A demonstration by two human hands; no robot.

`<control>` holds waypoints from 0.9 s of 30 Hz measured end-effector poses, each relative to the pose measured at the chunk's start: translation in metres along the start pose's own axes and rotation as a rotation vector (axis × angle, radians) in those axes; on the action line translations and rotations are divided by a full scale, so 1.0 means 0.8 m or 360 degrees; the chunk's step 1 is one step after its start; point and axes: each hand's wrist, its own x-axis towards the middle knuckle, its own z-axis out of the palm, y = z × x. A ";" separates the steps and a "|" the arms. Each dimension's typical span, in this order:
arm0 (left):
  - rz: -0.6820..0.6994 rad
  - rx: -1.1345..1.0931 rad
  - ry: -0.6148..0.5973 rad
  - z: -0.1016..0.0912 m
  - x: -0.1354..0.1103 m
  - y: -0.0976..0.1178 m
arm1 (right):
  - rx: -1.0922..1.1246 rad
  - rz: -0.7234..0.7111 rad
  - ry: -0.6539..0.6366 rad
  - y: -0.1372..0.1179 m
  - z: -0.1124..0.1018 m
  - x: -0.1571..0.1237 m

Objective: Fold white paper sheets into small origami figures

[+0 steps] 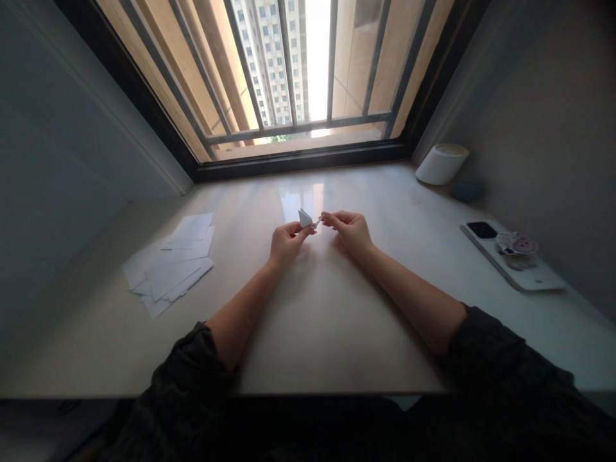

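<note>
Between my hands, a little above the white sill, is a small piece of folded white paper [305,219] with a pointed flap standing up. My left hand [287,241] pinches its lower part between thumb and fingers. From the right, my right hand [347,226] pinches a thin, narrow tip of the same folded paper. Fingers of both hands are closed, and they partly cover the paper, so its full shape is hidden.
Loose white paper sheets [176,266] lie overlapping on the left of the sill [332,333]. A phone [513,260] with a round pink grip lies at right. Behind it stand a white cylinder [441,164] and a small dark bluish object [466,191]. A barred window [298,131] is ahead.
</note>
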 end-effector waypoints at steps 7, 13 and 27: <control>-0.0022 0.0002 0.0048 0.000 0.001 -0.001 | -0.0021 0.0073 0.0022 0.003 -0.003 0.003; -0.0029 -0.0023 0.0045 0.000 0.002 -0.003 | -0.0107 -0.0025 -0.0003 0.004 -0.004 0.002; 0.0023 0.0057 -0.0059 0.001 0.002 -0.006 | -0.0477 -0.0337 0.0080 0.007 0.002 -0.002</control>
